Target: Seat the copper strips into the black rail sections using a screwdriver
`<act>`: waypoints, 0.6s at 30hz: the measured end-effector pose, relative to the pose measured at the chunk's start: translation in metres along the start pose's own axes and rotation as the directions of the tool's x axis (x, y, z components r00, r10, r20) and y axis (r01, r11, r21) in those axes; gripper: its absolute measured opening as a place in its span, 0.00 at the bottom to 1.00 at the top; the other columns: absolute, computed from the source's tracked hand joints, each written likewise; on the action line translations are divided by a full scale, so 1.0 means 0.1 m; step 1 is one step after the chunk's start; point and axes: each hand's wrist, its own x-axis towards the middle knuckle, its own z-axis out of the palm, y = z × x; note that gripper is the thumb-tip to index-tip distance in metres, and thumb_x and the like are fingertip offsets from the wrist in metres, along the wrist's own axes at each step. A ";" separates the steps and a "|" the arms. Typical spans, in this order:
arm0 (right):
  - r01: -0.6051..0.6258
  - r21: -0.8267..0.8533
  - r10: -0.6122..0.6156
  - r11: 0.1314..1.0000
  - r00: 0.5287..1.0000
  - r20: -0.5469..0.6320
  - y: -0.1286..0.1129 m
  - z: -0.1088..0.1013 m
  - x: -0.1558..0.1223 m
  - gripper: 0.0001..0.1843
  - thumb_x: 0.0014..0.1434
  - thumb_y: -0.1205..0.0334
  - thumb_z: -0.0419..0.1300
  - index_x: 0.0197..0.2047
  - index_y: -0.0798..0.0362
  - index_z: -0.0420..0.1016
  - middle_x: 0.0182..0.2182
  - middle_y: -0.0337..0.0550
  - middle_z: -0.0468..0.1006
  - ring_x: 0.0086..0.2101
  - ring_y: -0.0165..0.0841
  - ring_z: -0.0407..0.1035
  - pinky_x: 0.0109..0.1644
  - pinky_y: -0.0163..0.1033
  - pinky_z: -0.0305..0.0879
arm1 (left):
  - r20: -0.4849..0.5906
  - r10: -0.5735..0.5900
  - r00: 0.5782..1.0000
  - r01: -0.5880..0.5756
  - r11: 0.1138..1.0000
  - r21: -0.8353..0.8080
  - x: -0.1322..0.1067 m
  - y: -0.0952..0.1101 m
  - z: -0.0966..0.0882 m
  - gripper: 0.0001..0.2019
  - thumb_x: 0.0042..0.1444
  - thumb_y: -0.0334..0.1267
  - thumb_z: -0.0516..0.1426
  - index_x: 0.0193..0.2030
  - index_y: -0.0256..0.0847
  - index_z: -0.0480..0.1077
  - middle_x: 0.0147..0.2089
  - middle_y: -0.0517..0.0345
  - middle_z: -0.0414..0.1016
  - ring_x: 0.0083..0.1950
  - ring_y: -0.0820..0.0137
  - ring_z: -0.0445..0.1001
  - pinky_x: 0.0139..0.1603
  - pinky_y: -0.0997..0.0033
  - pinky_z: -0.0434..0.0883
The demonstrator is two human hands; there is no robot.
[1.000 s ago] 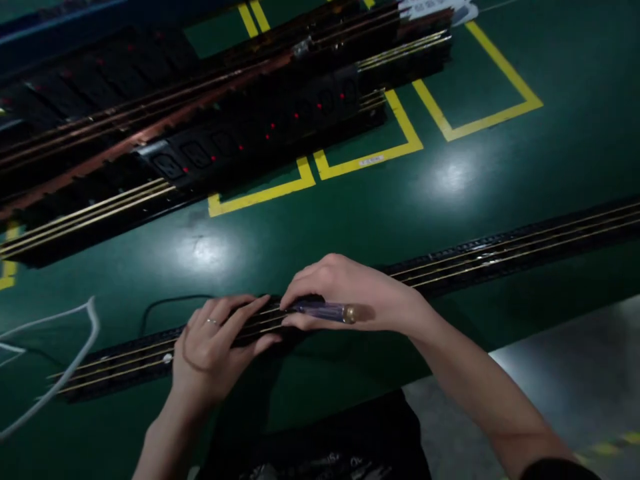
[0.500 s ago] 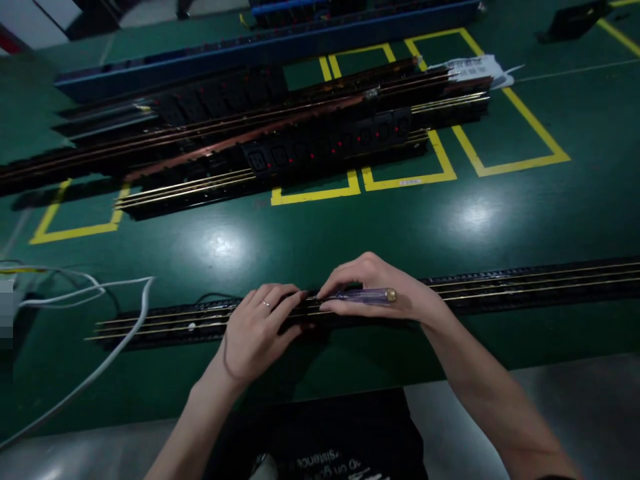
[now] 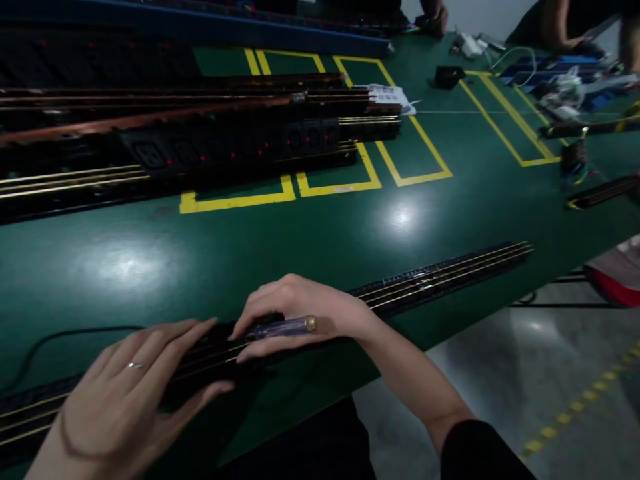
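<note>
A long black strip [image 3: 440, 281] with several brass-coloured rods along it lies across the table in front of me. My left hand [image 3: 127, 387], a ring on one finger, rests over its left part. Its fingers are stretched out over the strip and the thumb is apart on the near side. My right hand [image 3: 295, 310] is closed around a screwdriver [image 3: 285, 327] with a translucent purplish handle, low over the strip. The handle's brassy end points right. Thumb and fingertips meet near the strip beside my left fingers; the screwdriver's tip cannot be made out.
More black strips with sockets [image 3: 240, 150] and rods lie beyond, before a long blue bar [image 3: 200, 30]. A white label [image 3: 385, 99] sits at their right end. Yellow tape outlines [image 3: 340, 190] mark the green table [image 3: 320, 233]. At far right, another person's arm [image 3: 563, 27] is near blue parts.
My view has swung to the right, bringing the strip's right end and other people into sight. Both hands stay at the strip, the screwdriver still in my right hand. My left fingers look straighter.
</note>
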 end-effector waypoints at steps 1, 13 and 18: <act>0.001 -0.004 0.000 1.000 1.000 0.008 0.01 -0.01 0.00 0.19 0.66 0.54 0.58 0.48 0.63 0.78 0.43 0.45 0.79 0.44 0.26 0.73 0.50 0.28 0.64 | 0.017 0.024 1.000 -0.025 0.999 0.024 0.06 0.06 0.06 0.23 0.60 0.57 0.56 0.56 0.46 0.69 0.50 0.54 0.75 0.47 0.56 0.73 0.45 0.54 0.68; -0.028 0.044 0.028 0.999 0.999 0.016 -0.06 -0.04 -0.01 0.16 0.65 0.58 0.59 0.47 0.62 0.79 0.42 0.44 0.80 0.41 0.25 0.73 0.46 0.29 0.65 | 0.089 -0.065 0.994 0.074 0.993 -0.093 0.02 0.13 0.02 0.12 0.62 0.45 0.59 0.49 0.44 0.69 0.44 0.58 0.73 0.45 0.70 0.72 0.45 0.69 0.70; -0.051 0.028 0.051 0.998 0.999 0.002 -0.07 -0.01 -0.02 0.15 0.65 0.58 0.58 0.46 0.60 0.79 0.40 0.43 0.80 0.39 0.26 0.74 0.45 0.30 0.65 | 0.139 -0.091 0.986 0.096 0.995 -0.036 0.04 0.15 -0.10 0.19 0.60 0.50 0.60 0.54 0.44 0.68 0.48 0.56 0.72 0.48 0.67 0.71 0.47 0.66 0.70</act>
